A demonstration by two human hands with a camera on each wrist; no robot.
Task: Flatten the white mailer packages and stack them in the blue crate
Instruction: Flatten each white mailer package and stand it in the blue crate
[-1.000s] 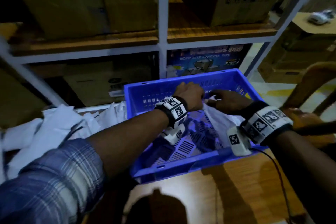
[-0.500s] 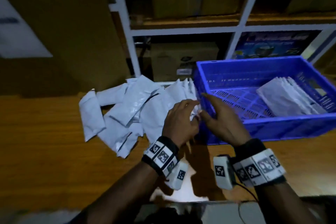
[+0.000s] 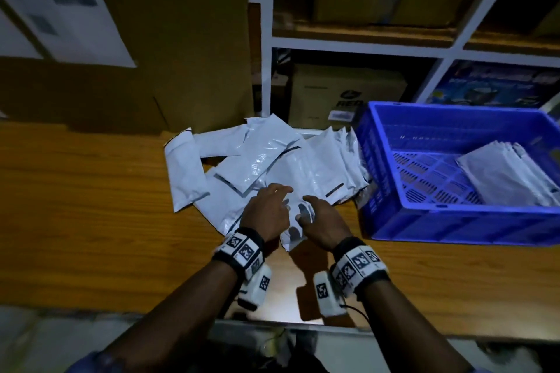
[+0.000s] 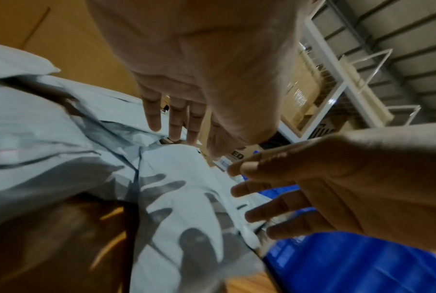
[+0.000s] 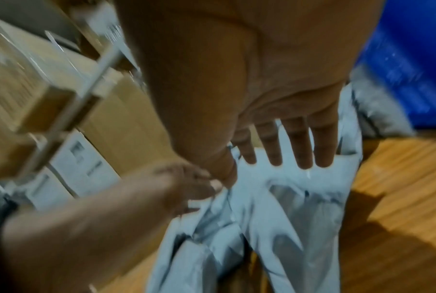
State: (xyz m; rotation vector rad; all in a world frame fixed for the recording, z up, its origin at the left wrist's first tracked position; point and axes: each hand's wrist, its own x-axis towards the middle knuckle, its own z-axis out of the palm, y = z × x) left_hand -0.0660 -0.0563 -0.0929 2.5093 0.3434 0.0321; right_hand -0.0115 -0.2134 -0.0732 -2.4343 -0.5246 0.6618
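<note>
While I watch the head view, both hands sit over one mailer at the near edge of the pile.
Left hand: my left hand [image 3: 268, 213] has its fingers straight and slightly spread, and holds nothing; from the left wrist view the fingertips [image 4: 153, 119] reach toward the crinkled plastic, though I cannot tell whether they touch it.
Right hand: my right hand [image 3: 321, 224] is likewise flat with fingers extended; in the right wrist view the fingertips [image 5: 303, 156] lie at the edge of the mailer, gripping nothing.
Mailer under the hands: a white plastic mailer package [image 3: 292, 232], wrinkled, lying on the table with finger shadows across it.
Pile: the loose heap of white mailer packages [image 3: 266, 160] lies just beyond the hands, its right edge touching the crate.
Crate: the blue slotted plastic crate [image 3: 454, 222] stands right of the pile; a flat stack of white mailers [image 3: 506, 179] lies in its right part.
Surface: everything rests on a brown wooden table [image 3: 91, 206].
</note>
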